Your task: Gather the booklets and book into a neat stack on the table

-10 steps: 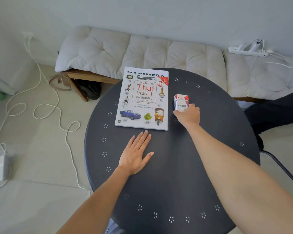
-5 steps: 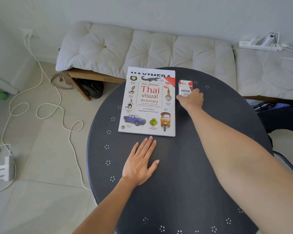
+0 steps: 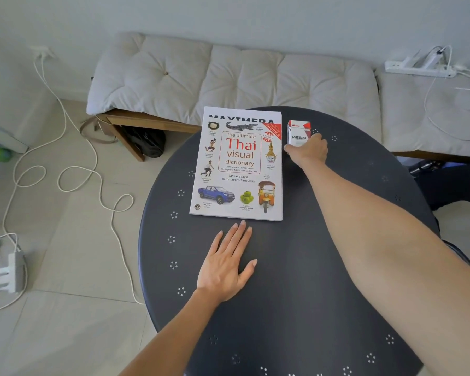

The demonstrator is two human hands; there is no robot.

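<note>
Right hand [image 3: 308, 149] with small VESS box [image 3: 297, 132] now farther up table [image 3: 296, 294], level with book's upper corner; earlier lower beside book. Box upright, white with red top, just right of book, fingers wrapped round its lower part. Book [image 3: 238, 164], white Thai visual dictionary cover, lies flat at far left of table, over booklets edge-aligned beneath. Left hand [image 3: 225, 263] flat, fingers spread loose, fingertips near book's near edge, holding nothing.

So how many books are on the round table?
1 shows for sure: the Thai visual dictionary, lying flat at the table's far edge, beside the small VESS box. Page edges peek out beneath, so booklets may hide under it.
</note>
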